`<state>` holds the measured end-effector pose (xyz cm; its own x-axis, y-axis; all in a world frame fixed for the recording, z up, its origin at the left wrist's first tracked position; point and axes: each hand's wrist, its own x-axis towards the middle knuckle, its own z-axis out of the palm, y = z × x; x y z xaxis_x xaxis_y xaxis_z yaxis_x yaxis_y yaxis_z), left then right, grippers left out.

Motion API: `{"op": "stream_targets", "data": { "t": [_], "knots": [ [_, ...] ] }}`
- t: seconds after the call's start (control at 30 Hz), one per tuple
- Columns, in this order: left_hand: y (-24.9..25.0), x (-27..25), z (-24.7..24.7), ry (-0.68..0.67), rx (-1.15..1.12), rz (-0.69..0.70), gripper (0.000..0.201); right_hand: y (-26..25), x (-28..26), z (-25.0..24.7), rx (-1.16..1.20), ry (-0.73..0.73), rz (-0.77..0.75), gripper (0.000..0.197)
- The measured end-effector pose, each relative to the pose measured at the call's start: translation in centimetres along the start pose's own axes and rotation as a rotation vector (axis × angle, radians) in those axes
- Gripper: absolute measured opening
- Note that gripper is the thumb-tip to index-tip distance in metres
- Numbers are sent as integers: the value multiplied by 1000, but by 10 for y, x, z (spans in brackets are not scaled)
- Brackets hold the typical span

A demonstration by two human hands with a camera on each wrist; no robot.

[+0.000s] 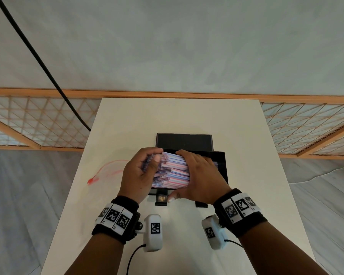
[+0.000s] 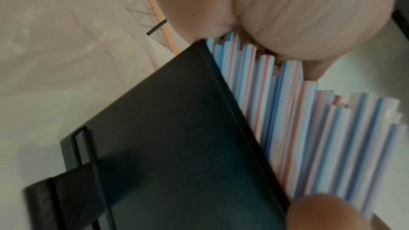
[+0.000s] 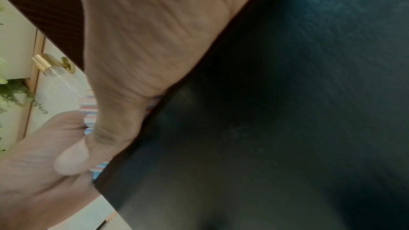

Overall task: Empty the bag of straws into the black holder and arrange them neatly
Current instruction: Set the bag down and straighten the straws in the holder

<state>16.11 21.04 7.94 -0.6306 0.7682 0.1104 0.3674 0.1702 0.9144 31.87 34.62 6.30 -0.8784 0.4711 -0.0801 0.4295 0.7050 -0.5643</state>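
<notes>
A bundle of red, white and blue striped straws (image 1: 175, 171) lies crosswise in the open black holder (image 1: 221, 165) in the middle of the white table. Its lid (image 1: 184, 140) stands open behind. My left hand (image 1: 147, 165) curls round the straws' left ends, which stick out past the holder's wall (image 2: 177, 146). My right hand (image 1: 197, 175) lies over the straws, with its fingers over the far side and its thumb along the holder's front. The straws (image 2: 309, 128) are uneven at their ends. The right wrist view is mostly holder wall (image 3: 287, 111), with straw ends (image 3: 90, 109).
The clear bag with a red tie (image 1: 107, 169) lies flat on the table (image 1: 187, 116) left of the holder. A black cable (image 1: 48, 72) hangs past the table's far left corner. A wooden lattice fence (image 1: 38, 120) runs behind the table.
</notes>
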Motion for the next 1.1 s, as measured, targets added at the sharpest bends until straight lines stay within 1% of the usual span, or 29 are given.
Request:
{"op": "stream_targets", "data": {
  "t": [0.1,0.23,0.3,0.37,0.43,0.57,0.73,0.83,0.97,1.1],
  "knots": [
    [-3,-1,0,58,33,-12,27,-1,1,-1,-21,-15,5,128],
    [-4,-4,5,172,39,-111,36,-3,0,-3,-75,-9,-5,124],
    [-4,-8,8,222,29,-153,37,-2,-1,-2,-86,-12,-7,125],
    [-4,-11,9,243,25,-170,36,-2,-1,-2,-86,-24,-5,125],
    [-4,-12,8,233,55,-160,37,-2,-1,-2,-86,-38,3,124],
    [-3,-14,5,179,90,-133,46,-4,-1,-3,-71,-39,15,127],
    [-4,-17,5,115,56,-158,50,-4,-1,-3,-54,-91,40,130],
    [-7,-17,3,86,34,-144,53,-3,1,-4,-32,-120,52,130],
    [-9,-17,2,65,-9,-142,61,-4,0,-4,-65,-88,48,127],
    [-8,-16,3,57,-25,-171,60,-2,-1,-3,-72,-90,45,129]
  ]
}}
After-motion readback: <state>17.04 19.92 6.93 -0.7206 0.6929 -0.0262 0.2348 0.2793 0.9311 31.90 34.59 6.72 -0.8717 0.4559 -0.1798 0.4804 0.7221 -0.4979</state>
